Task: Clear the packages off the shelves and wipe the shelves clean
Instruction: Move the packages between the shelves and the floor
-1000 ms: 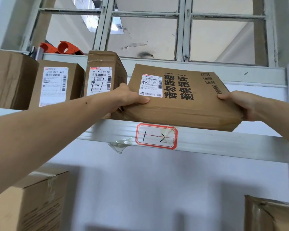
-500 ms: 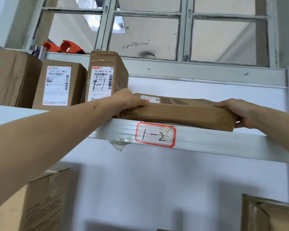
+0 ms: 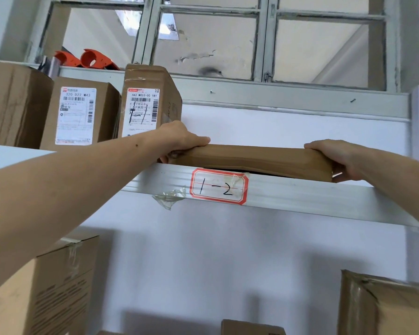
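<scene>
A flat brown cardboard package [image 3: 257, 159] lies on the upper shelf, just above the shelf's metal front rail [image 3: 312, 197]. My left hand [image 3: 182, 139] grips its left end and my right hand [image 3: 334, 153] grips its right end. Only the package's front edge shows; its top face is hidden. Left of it three more brown boxes stand on the same shelf: one with a white label [image 3: 143, 107], another labelled box [image 3: 76, 114], and a plain one [image 3: 12, 105].
A red-bordered tag marked 1-2 [image 3: 219, 186] is stuck on the rail. Orange tape dispensers [image 3: 92, 59] sit on the ledge above. On the lower shelf stand boxes at the left [image 3: 63, 286], bottom middle [image 3: 252, 328] and right [image 3: 385, 308]. A window frame is overhead.
The package was tilted up with its printed top face toward me; both hands have lowered it flat onto the shelf, so only its front edge shows now.
</scene>
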`<action>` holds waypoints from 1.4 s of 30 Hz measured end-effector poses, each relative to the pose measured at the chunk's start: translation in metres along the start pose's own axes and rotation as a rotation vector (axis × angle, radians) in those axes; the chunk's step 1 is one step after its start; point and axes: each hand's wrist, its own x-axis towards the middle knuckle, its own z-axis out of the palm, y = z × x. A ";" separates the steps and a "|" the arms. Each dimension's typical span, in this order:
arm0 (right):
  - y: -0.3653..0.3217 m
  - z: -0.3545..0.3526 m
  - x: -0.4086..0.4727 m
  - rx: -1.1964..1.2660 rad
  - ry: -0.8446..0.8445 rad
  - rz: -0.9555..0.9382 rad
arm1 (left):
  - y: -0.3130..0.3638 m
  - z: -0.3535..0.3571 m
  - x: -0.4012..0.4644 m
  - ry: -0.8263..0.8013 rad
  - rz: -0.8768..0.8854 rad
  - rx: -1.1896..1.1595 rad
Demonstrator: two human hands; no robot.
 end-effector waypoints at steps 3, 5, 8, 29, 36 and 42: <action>-0.001 -0.002 -0.004 -0.038 0.003 -0.008 | 0.003 -0.002 -0.002 0.014 0.012 0.085; 0.000 -0.004 -0.007 -0.072 -0.001 -0.010 | 0.006 -0.004 -0.003 0.026 0.041 0.150; 0.000 -0.010 -0.012 -0.115 -0.025 -0.027 | 0.009 -0.009 -0.003 0.044 0.095 0.257; 0.028 -0.101 -0.153 -0.914 0.302 -0.143 | 0.118 0.038 -0.098 0.133 0.854 0.230; 0.092 -0.139 -0.244 -1.155 0.262 0.037 | 0.169 0.096 -0.182 -0.017 1.083 -0.024; 0.163 -0.176 -0.321 -1.258 0.192 0.235 | 0.201 0.175 -0.278 -0.147 1.244 -0.061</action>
